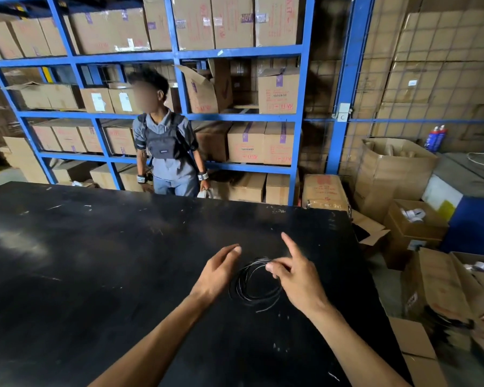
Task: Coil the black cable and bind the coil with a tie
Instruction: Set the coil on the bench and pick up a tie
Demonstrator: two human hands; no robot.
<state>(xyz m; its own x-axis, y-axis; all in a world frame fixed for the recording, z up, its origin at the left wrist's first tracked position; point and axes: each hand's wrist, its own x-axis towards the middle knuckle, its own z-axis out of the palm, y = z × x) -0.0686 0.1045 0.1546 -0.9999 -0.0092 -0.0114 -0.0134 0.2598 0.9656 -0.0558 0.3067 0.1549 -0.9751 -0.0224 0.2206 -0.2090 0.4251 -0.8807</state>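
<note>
- Shelving: blue frame, cartons on every level, behind the table.
- Table: black top, scuffed.
- Person stands at the far edge.
- Cable: coiled in loops, lying flat on the table between both hands.
- Right hand: thumb and fingers pinch the coil's upper edge, index finger extended.
- Left hand: fingers loose, holding nothing, just beside the coil.

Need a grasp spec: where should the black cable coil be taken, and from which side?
Pinch the bundled strands at the coil's far right arc, where the right hand already meets it, coming from above. It lies flat on the table; the near strands look splayed.
</note>
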